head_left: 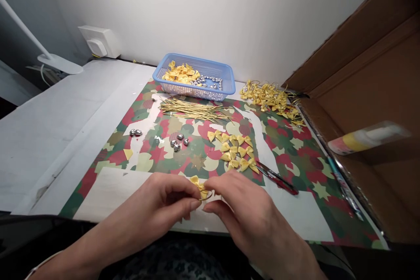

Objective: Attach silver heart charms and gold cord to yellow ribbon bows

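Note:
Above the front edge of the table, my left hand (167, 199) pinches a yellow ribbon bow (195, 180) between thumb and fingertips. A thin gold tie (207, 197) curves out from the bow in a small loop. My right hand (243, 203) meets it from the other side, its bent fingers at the bow and tie, the thumb slightly lower; its exact grip is partly hidden. Beyond the hands lie several yellow bows (232, 151) in loose rows, with red-handled scissors (277, 178) beside them. Silver beads (177, 143) sit in a small group on the patterned sheet.
A blue basket (193, 60) holds yellow bows and silver beads. In front of it lies a bundle of gold ties (193, 109). Tied bows (272, 98) are heaped at the back right. Cardboard (370, 70) walls the right side, near a blurred bottle (364, 138). A lamp (59, 63) stands left.

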Tool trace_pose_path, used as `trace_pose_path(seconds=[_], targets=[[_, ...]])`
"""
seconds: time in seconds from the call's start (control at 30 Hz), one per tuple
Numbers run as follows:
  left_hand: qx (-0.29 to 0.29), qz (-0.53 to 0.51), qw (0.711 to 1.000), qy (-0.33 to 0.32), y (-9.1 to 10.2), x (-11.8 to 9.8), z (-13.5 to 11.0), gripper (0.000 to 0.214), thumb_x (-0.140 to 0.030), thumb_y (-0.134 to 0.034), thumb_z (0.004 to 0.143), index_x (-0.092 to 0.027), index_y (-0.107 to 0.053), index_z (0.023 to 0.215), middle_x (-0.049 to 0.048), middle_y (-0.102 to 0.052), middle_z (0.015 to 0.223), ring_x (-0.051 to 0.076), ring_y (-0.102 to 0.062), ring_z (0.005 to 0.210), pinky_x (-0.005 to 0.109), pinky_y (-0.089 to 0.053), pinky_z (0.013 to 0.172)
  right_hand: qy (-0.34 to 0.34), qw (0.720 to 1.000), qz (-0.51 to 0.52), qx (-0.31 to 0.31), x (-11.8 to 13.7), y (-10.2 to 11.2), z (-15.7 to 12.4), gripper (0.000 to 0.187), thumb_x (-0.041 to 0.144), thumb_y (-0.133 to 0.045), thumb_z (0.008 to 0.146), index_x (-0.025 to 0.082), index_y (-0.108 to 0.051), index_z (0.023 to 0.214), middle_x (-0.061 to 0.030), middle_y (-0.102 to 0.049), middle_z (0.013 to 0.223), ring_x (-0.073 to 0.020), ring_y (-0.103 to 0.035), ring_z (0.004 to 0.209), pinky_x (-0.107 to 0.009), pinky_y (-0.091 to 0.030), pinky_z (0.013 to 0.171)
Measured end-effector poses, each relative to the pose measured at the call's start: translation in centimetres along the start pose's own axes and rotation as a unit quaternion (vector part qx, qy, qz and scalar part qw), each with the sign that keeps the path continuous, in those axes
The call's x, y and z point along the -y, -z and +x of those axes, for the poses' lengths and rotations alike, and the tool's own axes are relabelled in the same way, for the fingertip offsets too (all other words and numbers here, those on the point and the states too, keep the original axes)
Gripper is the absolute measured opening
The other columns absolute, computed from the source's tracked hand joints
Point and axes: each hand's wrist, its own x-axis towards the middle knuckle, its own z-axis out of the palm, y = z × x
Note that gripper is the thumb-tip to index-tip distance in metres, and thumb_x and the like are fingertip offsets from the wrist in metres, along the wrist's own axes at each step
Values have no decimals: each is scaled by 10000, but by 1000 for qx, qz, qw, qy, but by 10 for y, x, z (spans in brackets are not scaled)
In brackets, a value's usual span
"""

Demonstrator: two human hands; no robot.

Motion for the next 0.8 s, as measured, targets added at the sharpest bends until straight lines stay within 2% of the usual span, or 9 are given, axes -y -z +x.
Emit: trace_pose_path(seconds=[0.1, 0.17, 0.27, 0.37, 0.47, 0.6, 0.7, 0.8], targets=[[22, -84, 995, 44, 2, -3, 0, 194, -271, -658, 966, -162, -765, 847, -17, -654, 714, 122, -558, 641, 219, -433, 600, 12, 996, 32, -81, -4, -8, -6, 297, 63, -672, 987, 147, -605, 1263, -76, -746, 1109, -212, -681, 1046, -346, -551, 990], [41, -126, 989, 62, 3, -5, 1, 201, -297, -692, 952, -157, -747, 818, -25, -629, 673, 109, -535, 607, 208, -412, 573, 8, 992, 71, -101, -5, -16, -10, 360, 21, -687, 952, 148, -610, 1280, -82, -749, 1150, -205, -685, 1120, -337, -539, 1062], [56, -177, 979, 88, 4, -6, 2, 232, -353, -755, 923, -160, -719, 800, -49, -570, 585, 94, -499, 544, 190, -371, 518, 15, 985, 134, -109, -7, -25, -14, 361, -65, -635, 919, 150, -654, 1208, -79, -758, 1092, -186, -705, 1040, -332, -587, 993], [82, -226, 964, 111, 5, -2, 3, 260, -393, -822, 885, -165, -719, 815, -63, -553, 554, 73, -474, 490, 175, -332, 479, 43, 981, 148, -114, -10, -26, -14, 401, -134, -588, 880, 132, -686, 1164, -87, -765, 1028, -185, -705, 969, -353, -607, 935], [110, -264, 951, 121, 6, 3, 3, 276, -410, -858, 861, -164, -741, 815, -55, -572, 545, 59, -459, 463, 166, -321, 464, 70, 983, 126, -112, -13, -21, -11, 370, -109, -596, 907, 115, -708, 1180, -105, -779, 1014, -209, -704, 982, -375, -605, 913], [121, -294, 939, 132, 5, 6, 4, 286, -420, -891, 825, -163, -765, 813, -48, -573, 510, 57, -464, 436, 155, -316, 438, 106, 983, 79, -124, -14, -17, -8, 214, 37, -573, 1038, 110, -730, 1164, -98, -790, 964, -216, -702, 968, -380, -572, 864], [125, -317, 930, 136, 5, 6, 5, 308, -425, -906, 809, -160, -752, 784, -59, -541, 481, 47, -435, 411, 141, -295, 410, 122, 983, 28, -133, -12, -17, -8, 234, 95, -505, 1094, 106, -736, 1131, -94, -790, 955, -211, -697, 961, -383, -537, 863], [120, -331, 928, 122, 4, 5, 3, 323, -459, -852, 880, -159, -735, 856, -58, -559, 535, 35, -431, 411, 125, -310, 406, 127, 981, -13, -146, -11, -17, -9, 236, 65, -501, 1082, 96, -734, 1099, -92, -788, 956, -206, -690, 966, -385, -516, 879]])
